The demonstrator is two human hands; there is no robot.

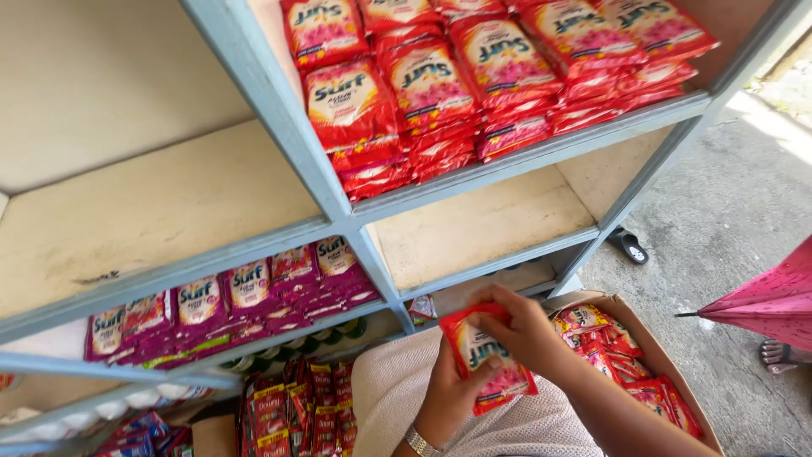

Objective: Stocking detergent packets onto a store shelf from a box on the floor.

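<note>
Below shelf (507, 161) — left hand (448, 393), right hand (520, 330) clasp red sachets (486, 360); carton (668, 364) beside.

We see sachets (474, 76) stacked on the upper right shelf (541, 152), more sachets (237, 296) on a lower left shelf, and a box (668, 364) of packets at right, below.
</note>
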